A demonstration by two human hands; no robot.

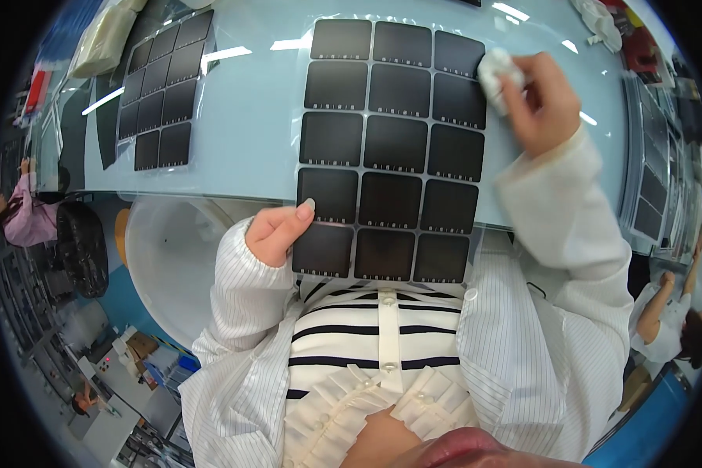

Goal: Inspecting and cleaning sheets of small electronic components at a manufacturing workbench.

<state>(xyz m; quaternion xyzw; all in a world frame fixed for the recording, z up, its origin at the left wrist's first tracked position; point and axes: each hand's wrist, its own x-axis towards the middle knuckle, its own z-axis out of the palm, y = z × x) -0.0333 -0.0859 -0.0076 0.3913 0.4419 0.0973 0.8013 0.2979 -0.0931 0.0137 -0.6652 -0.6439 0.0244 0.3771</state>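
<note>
A clear sheet bearing rows of black, rounded rectangular panels [395, 144] lies over the table's front edge, its near end reaching my striped top. My left hand [277, 232] is closed on the left edge of this sheet, thumb on top and the other fingers mostly hidden. In my right hand [544, 101] is a crumpled white cloth [498, 78], pinched between the fingers. The cloth touches the sheet's far right edge, beside the top panels.
A second panel sheet [162, 86] lies at the left of the pale blue table [249, 148]. Behind it sits a pack of clear plastic [105, 39]. More panel sheets [654, 156] are stacked at the right. Below the table edge stands a white round bin [164, 257]. Other people work at both sides.
</note>
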